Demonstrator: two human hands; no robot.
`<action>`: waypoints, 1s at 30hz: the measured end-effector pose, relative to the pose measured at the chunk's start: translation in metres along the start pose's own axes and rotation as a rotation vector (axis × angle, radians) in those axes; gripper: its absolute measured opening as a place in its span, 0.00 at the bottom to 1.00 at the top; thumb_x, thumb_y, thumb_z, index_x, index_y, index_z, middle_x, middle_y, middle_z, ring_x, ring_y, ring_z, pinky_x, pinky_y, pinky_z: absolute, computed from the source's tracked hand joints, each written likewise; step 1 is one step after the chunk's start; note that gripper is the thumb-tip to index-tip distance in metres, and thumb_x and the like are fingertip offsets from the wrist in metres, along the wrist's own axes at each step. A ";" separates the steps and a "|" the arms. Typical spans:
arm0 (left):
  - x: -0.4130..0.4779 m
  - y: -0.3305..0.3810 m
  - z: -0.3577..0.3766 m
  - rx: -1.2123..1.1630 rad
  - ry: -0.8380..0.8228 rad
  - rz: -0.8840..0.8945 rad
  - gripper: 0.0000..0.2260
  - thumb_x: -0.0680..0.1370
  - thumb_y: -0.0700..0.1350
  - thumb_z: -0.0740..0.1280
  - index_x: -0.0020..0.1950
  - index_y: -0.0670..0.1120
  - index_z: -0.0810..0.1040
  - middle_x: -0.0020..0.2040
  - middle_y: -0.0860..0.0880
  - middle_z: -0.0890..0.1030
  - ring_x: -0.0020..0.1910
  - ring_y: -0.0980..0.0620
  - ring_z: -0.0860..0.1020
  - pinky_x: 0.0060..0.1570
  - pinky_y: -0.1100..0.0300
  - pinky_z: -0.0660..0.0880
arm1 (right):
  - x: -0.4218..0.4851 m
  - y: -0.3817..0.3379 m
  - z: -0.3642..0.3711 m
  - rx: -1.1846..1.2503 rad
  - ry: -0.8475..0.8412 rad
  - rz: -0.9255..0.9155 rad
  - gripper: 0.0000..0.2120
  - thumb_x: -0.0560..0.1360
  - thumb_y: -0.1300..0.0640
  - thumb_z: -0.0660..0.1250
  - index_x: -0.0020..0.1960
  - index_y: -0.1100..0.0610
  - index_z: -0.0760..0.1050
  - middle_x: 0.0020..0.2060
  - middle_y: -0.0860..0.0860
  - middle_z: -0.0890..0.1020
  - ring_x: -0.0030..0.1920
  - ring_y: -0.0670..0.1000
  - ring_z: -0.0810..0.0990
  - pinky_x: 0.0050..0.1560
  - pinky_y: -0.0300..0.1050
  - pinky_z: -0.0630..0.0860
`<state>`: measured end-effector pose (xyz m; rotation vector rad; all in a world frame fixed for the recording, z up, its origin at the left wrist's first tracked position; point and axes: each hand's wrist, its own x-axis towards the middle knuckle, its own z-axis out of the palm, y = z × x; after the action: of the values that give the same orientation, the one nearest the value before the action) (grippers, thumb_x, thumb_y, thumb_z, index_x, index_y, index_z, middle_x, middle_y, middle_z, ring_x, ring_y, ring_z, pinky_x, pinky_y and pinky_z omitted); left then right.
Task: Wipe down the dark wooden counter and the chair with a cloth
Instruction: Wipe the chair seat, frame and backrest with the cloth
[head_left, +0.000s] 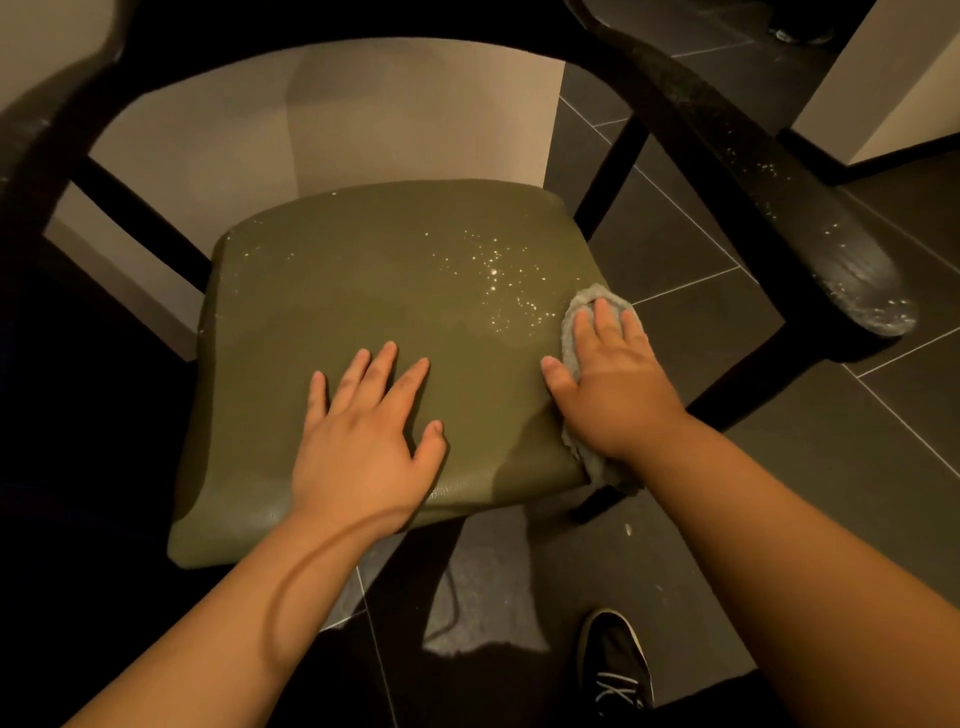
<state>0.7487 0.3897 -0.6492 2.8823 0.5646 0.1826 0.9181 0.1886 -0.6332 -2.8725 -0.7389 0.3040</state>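
Observation:
A dark wooden chair with curved arms fills the view, and its olive green seat cushion lies below me. Shiny droplets speckle the right half of the cushion and the right armrest. My right hand presses flat, fingers straight, on a grey cloth at the cushion's right edge; part of the cloth hangs over the front corner. My left hand rests flat with spread fingers on the cushion's front middle and holds nothing. No counter is visible.
Dark grey floor tiles surround the chair. Beige walls with dark skirting stand behind the chair and at the top right. My black shoe with white laces is on the floor below the seat's front right corner.

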 end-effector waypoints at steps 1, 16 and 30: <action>0.000 0.000 0.000 -0.002 0.003 0.000 0.31 0.79 0.64 0.53 0.82 0.58 0.63 0.85 0.51 0.59 0.84 0.49 0.54 0.82 0.40 0.48 | -0.006 -0.002 0.001 -0.015 0.022 -0.016 0.41 0.79 0.32 0.44 0.84 0.56 0.48 0.84 0.57 0.48 0.83 0.62 0.43 0.82 0.56 0.44; 0.000 0.000 0.001 -0.014 0.025 -0.007 0.31 0.78 0.63 0.56 0.82 0.58 0.65 0.84 0.51 0.60 0.83 0.49 0.55 0.81 0.40 0.49 | -0.029 -0.022 0.000 -0.051 -0.006 -0.271 0.51 0.72 0.20 0.39 0.84 0.51 0.52 0.83 0.53 0.54 0.83 0.59 0.48 0.82 0.59 0.50; 0.000 0.000 0.001 -0.024 0.033 -0.008 0.31 0.78 0.63 0.56 0.81 0.58 0.65 0.84 0.51 0.61 0.83 0.49 0.56 0.81 0.40 0.49 | 0.015 -0.047 -0.005 -0.017 -0.088 -0.304 0.51 0.72 0.21 0.41 0.85 0.51 0.47 0.84 0.49 0.47 0.83 0.52 0.42 0.82 0.51 0.42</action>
<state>0.7487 0.3897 -0.6502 2.8583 0.5764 0.2340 0.9104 0.2355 -0.6211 -2.7212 -1.1806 0.3852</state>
